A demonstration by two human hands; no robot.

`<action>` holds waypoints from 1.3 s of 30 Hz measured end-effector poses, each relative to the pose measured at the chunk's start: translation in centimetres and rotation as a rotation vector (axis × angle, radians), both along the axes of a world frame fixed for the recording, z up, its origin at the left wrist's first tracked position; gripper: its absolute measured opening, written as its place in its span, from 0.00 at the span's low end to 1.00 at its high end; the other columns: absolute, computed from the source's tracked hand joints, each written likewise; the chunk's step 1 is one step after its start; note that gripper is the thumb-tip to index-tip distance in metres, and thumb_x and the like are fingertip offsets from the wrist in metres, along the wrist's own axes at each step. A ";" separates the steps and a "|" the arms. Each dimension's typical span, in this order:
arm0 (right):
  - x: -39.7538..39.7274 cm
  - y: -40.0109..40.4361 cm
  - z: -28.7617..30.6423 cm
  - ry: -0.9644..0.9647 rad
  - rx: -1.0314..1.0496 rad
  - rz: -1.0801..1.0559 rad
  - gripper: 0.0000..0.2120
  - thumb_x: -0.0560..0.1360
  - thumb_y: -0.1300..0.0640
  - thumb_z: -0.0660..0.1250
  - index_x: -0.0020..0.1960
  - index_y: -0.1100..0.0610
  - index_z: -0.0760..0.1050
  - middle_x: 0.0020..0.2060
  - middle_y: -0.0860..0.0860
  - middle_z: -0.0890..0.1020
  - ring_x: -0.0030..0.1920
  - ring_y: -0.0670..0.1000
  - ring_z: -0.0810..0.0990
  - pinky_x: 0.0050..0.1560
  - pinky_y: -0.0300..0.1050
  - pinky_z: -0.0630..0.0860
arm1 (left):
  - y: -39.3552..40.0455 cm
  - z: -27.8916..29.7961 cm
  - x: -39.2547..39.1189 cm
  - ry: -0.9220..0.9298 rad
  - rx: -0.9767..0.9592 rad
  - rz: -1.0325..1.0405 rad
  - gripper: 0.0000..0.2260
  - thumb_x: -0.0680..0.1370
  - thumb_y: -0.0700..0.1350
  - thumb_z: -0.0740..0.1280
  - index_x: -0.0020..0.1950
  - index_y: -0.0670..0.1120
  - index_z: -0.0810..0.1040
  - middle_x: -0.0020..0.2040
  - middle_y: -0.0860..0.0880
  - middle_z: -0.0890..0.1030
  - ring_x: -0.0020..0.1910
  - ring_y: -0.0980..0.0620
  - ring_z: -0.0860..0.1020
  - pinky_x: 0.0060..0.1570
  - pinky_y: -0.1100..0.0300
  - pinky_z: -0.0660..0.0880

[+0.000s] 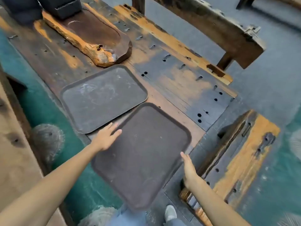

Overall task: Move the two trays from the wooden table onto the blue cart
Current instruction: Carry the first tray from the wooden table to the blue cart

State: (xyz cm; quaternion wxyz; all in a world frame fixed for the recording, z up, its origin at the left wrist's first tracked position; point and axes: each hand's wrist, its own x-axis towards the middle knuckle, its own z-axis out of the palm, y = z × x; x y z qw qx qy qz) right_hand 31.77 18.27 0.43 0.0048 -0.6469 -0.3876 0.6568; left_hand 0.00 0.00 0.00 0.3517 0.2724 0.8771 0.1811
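Note:
Two dark rectangular trays lie on the worn wooden table [171,82]. The far tray [102,98] lies flat toward the left. The near tray [141,154] sticks out over the table's front edge. My left hand [105,137] rests with spread fingers on the near tray's left rim. My right hand [188,168] is held flat against its right rim, fingers straight. Neither hand is closed around the tray. No blue cart is in view.
A rough carved wooden slab [91,38] lies on the table beyond the trays, with dark boxes [61,5] behind it. Wooden benches [216,28] [236,159] stand to the right. Teal carpet [40,101] covers the floor at left. My shoe [170,212] shows below.

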 end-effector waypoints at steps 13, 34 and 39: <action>0.9 -2.3 -3.5 0.181 -0.288 -0.463 0.29 0.84 0.38 0.51 0.75 0.56 0.70 0.69 0.57 0.78 0.69 0.59 0.76 0.74 0.62 0.66 | 4.7 -3.3 -3.5 -0.552 0.128 0.284 0.20 0.84 0.61 0.51 0.75 0.59 0.64 0.70 0.59 0.69 0.60 0.65 0.73 0.61 0.69 0.64; 7.6 0.6 -0.4 0.183 -0.120 -0.295 0.27 0.84 0.37 0.47 0.68 0.48 0.76 0.63 0.50 0.82 0.63 0.51 0.78 0.58 0.54 0.73 | -2.2 1.6 4.6 -0.738 0.193 0.661 0.35 0.73 0.72 0.54 0.63 0.49 0.81 0.42 0.44 0.81 0.36 0.47 0.76 0.41 0.53 0.66; 9.9 2.1 1.1 0.228 -0.079 -0.146 0.27 0.84 0.37 0.47 0.64 0.48 0.79 0.61 0.50 0.83 0.63 0.51 0.78 0.58 0.53 0.72 | -6.4 3.6 11.7 -0.742 0.319 0.827 0.35 0.73 0.72 0.55 0.63 0.47 0.81 0.41 0.45 0.76 0.34 0.49 0.71 0.37 0.55 0.62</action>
